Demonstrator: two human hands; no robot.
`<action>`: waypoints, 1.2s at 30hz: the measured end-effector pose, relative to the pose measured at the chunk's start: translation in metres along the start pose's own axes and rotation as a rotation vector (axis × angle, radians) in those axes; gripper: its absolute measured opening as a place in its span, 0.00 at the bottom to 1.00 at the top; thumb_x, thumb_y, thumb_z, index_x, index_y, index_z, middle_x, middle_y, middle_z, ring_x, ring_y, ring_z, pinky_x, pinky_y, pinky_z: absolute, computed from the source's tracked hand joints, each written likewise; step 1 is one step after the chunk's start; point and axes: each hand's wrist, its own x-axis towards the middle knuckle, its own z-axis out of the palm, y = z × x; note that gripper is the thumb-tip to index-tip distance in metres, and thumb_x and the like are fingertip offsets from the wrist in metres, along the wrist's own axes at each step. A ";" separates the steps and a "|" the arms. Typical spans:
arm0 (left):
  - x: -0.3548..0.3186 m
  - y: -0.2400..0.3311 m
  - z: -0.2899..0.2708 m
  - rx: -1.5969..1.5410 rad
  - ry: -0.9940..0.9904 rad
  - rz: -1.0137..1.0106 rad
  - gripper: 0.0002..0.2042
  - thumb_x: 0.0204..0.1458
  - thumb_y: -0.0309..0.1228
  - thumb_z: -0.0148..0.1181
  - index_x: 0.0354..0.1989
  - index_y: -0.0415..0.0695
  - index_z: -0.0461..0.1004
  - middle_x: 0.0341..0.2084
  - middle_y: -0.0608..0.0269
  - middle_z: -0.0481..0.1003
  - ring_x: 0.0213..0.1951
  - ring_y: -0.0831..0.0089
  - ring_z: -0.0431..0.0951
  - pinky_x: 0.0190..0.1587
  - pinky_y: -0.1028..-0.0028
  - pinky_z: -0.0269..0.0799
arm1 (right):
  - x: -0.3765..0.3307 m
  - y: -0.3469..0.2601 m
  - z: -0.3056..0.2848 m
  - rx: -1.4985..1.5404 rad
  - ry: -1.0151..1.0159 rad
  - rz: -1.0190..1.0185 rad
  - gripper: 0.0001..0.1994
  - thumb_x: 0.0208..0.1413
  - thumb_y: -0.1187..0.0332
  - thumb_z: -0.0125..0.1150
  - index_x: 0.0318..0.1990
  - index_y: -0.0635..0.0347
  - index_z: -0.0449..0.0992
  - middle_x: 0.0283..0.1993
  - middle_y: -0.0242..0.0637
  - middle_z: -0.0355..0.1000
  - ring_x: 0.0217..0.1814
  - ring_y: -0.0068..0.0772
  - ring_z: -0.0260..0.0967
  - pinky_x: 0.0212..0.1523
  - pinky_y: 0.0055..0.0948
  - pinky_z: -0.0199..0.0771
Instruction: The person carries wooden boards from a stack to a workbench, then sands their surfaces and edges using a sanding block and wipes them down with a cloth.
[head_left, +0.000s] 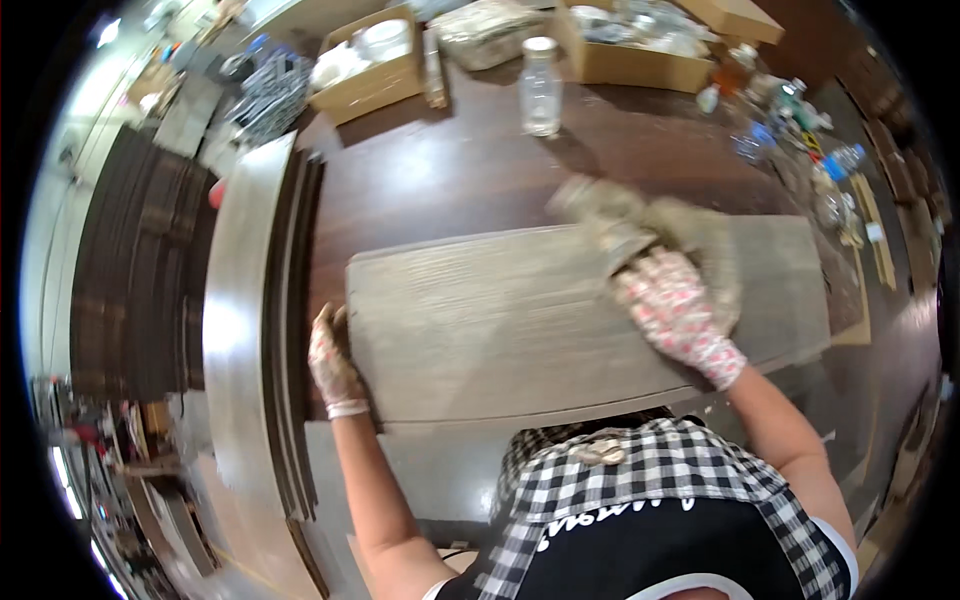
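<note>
A long grey-brown wooden panel (490,330) lies crosswise on the dark table in front of me. My left hand (336,362), in a white glove with a stained palm, holds the panel's left end, its fingers bent along the edge. Over the panel's right half, my right hand (675,305) presses a bunched beige rag (715,250) onto the surface. That glove is white with pink-red spots. The rag's far end is smeared by motion, and it partly hides the fingertips of my right hand.
Long boards (240,330) are stacked left of the panel, with a taller dark stack (135,270) beyond. Across the table's far side stand a clear bottle (540,90), an open carton (375,95) and another carton (640,68). Plastic bottles (840,160) clutter the far right.
</note>
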 end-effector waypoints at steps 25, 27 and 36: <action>-0.103 0.059 -0.006 0.230 0.033 0.506 0.19 0.63 0.33 0.38 0.57 0.34 0.62 0.48 0.50 0.71 0.52 0.66 0.70 0.57 0.68 0.62 | -0.018 -0.060 -0.001 0.194 -0.017 -0.150 0.23 0.57 0.54 0.48 0.59 0.49 0.66 0.65 0.40 0.57 0.68 0.45 0.50 0.67 0.48 0.45; -0.104 0.070 0.031 0.189 -0.096 0.482 0.19 0.62 0.33 0.38 0.55 0.33 0.65 0.48 0.51 0.71 0.51 0.65 0.70 0.58 0.68 0.62 | -0.054 -0.019 -0.015 0.081 -0.028 0.047 0.22 0.59 0.54 0.47 0.59 0.49 0.66 0.65 0.40 0.58 0.68 0.45 0.51 0.67 0.46 0.46; -0.123 0.040 0.214 0.450 -0.698 0.477 0.16 0.61 0.29 0.40 0.53 0.35 0.68 0.46 0.54 0.72 0.51 0.67 0.70 0.58 0.69 0.61 | -0.182 0.147 0.005 -0.153 0.178 0.706 0.22 0.59 0.57 0.45 0.60 0.50 0.66 0.61 0.41 0.62 0.65 0.46 0.56 0.65 0.42 0.51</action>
